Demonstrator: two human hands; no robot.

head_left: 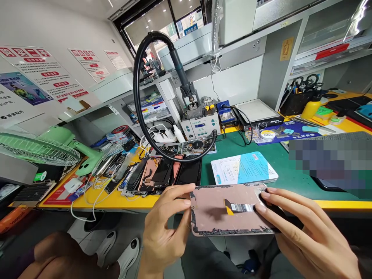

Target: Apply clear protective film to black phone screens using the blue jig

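Note:
A phone screen panel (210, 211) is held up in front of the bench with its pinkish-copper back towards me. Ragged black adhesive runs along its edges, and a short flex cable (242, 208) with a yellow-orange end lies across its middle. My left hand (168, 224) pinches the panel's left edge between fingers and thumb. At the other end my right hand (308, 228) grips the panel, its fingertips over the right part and beside the cable; the thumb is hidden. Just behind the panel, a blue and white box (244, 168) rests on the green mat (232, 143).
Several dismantled phone screens (159, 172) lie left of the box. Behind stands a rework station (200, 126) with a looping black hose (136, 85). A green fan (37, 149) is at left, a yellow bottle (310, 109) at right. Another person's legs (58, 255) show lower left.

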